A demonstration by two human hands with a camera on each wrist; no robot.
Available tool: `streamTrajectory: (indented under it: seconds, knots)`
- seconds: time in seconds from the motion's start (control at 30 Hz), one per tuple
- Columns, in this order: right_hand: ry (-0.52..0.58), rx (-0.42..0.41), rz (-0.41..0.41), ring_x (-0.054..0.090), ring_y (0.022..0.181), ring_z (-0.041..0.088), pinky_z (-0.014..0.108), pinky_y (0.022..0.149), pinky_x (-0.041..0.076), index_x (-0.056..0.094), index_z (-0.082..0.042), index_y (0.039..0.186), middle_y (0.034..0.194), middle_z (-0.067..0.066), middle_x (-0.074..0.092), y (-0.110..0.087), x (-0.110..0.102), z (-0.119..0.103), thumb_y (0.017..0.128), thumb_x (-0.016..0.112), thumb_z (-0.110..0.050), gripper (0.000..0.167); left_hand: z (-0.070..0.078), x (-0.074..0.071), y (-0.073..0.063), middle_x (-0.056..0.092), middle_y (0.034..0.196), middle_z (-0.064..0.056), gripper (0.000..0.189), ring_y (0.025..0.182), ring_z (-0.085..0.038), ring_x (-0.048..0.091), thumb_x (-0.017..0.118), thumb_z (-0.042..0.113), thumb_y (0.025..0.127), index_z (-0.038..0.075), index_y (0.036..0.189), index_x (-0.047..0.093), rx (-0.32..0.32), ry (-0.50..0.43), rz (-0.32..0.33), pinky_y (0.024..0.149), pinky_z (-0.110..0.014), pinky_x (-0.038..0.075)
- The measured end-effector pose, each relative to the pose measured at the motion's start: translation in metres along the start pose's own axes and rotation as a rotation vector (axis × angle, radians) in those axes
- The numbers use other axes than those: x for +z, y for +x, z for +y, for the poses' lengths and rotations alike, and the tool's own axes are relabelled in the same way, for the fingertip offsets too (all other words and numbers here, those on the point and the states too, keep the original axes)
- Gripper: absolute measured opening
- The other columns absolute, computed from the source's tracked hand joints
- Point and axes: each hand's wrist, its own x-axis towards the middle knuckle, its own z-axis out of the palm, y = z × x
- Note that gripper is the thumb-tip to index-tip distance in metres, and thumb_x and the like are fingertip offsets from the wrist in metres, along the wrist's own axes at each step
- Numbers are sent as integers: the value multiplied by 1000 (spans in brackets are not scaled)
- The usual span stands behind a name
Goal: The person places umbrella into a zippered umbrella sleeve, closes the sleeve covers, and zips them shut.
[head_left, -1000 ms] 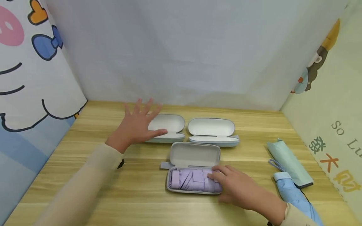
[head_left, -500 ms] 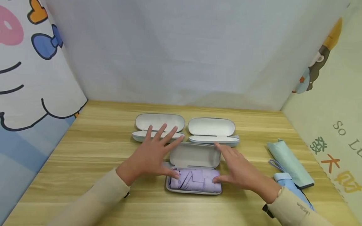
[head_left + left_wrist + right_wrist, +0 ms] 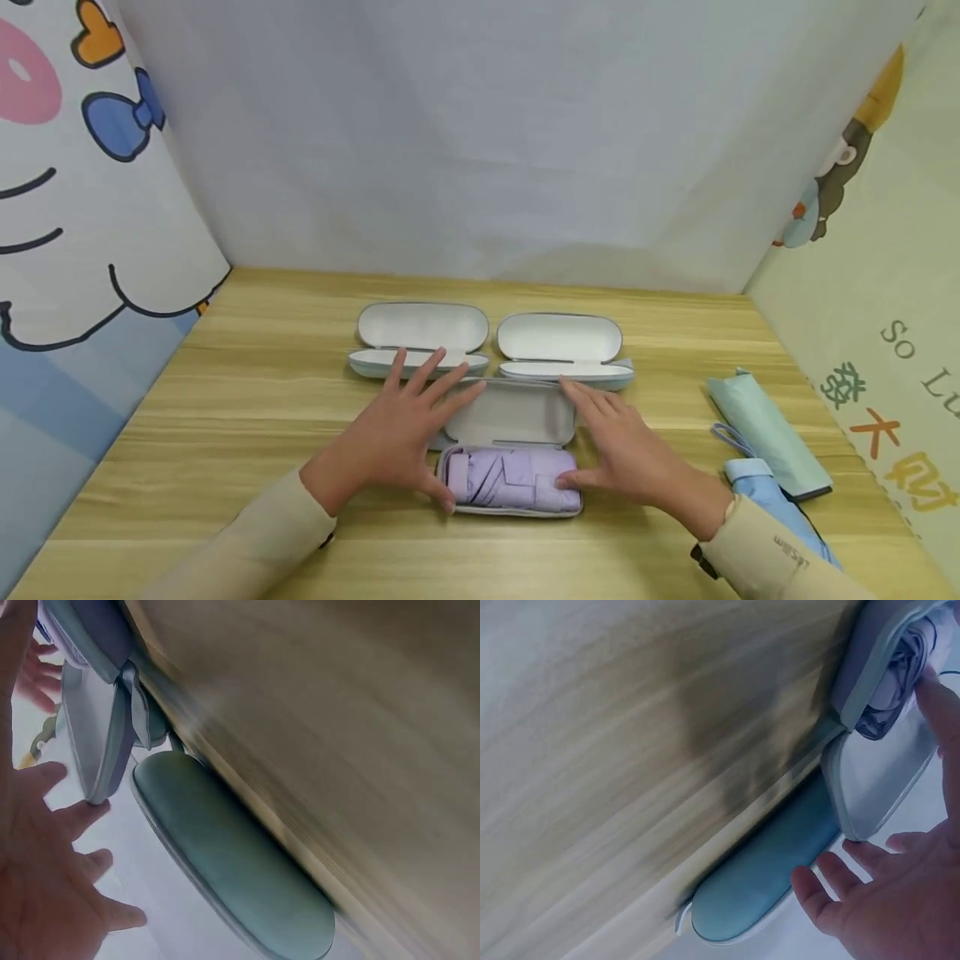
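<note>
A folded purple umbrella (image 3: 517,479) lies in the bottom half of a grey hinged case (image 3: 510,412), whose lid stands raised behind it. Fingers spread, my left hand (image 3: 386,437) is at the case's left side, thumb by the front left corner and fingertips near the lid's top edge. On the other side my right hand (image 3: 633,450) has its thumb on the umbrella's right end. Its straight fingers reach the lid's top right edge, as the right wrist view also shows. In the left wrist view the left hand's fingers (image 3: 82,817) are extended beside the lid.
Behind the grey case, two raised-lid cases with white insides, a left one (image 3: 423,325) and a right one (image 3: 561,337), stand side by side. A mint folded umbrella (image 3: 772,433) and a blue one (image 3: 765,492) lie at the right, the blue one partly behind my right sleeve.
My left hand has come from the back left case to the grey case's left side. My right hand has moved from the umbrella's end up to the lid. The case has shifted slightly left.
</note>
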Motion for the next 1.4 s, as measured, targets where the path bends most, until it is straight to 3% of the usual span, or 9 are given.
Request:
streamTrajectory:
  seconds: [0.13,0.27,0.37,0.47,0.7,0.9,1.0,1.23,1.4]
  knots:
    - [0,-41,65,48,127,37,61,104,40,31,-5,161,144,17,46,-3,1,-2,70,94,-50,120,4,0,-6,29,165,-11,144,156,-39,8,70,95,51,27,167,19,56,-12,46,116,-75,2]
    - [-22,-119,169,50,113,29,50,93,46,48,-7,150,132,12,48,-9,4,-4,70,96,-44,100,7,0,-10,38,154,-10,142,151,-36,25,74,91,50,30,166,21,126,-13,103,117,-72,0]
    - [-5,-183,215,52,119,30,49,94,50,55,-8,138,135,13,50,-14,6,-5,70,97,-39,85,9,3,-10,45,143,-6,136,145,-32,34,76,90,51,32,164,28,181,-26,152,118,-70,3]
    - [41,-223,197,53,129,34,53,100,50,56,-11,131,145,17,49,-19,8,-5,71,96,-38,78,10,5,-8,47,139,-4,124,142,-31,37,76,89,55,32,159,38,227,-47,172,118,-69,8]
    - [90,-257,96,55,131,37,56,100,50,58,-20,125,154,20,46,-29,15,-5,70,97,-40,70,19,5,-4,45,151,-8,107,142,-34,40,78,84,61,32,151,50,255,-78,107,120,-64,14]
    - [94,-267,47,58,127,39,56,99,51,58,-22,128,151,20,50,-33,20,-5,73,96,-33,67,25,6,-1,49,149,-4,104,129,-26,53,76,83,65,34,153,47,227,-48,-4,111,-48,38]
    - [95,-267,18,59,126,39,55,98,52,57,-23,131,150,21,50,-32,21,-6,75,94,-27,67,27,6,-1,53,144,-3,102,120,-24,58,76,80,67,33,152,48,220,-35,-32,104,-45,43]
    - [113,-274,-7,59,125,36,50,95,55,57,-25,136,147,22,50,-30,22,-7,80,92,-21,67,32,2,0,55,140,-3,88,115,-24,60,81,67,77,30,150,50,210,-20,-54,97,-45,50]
    - [189,-240,17,61,116,25,43,90,57,59,-26,138,139,11,55,-27,22,-10,81,87,-16,64,39,1,2,56,140,-5,79,116,-25,61,76,63,84,25,148,52,204,44,-37,98,-46,50]
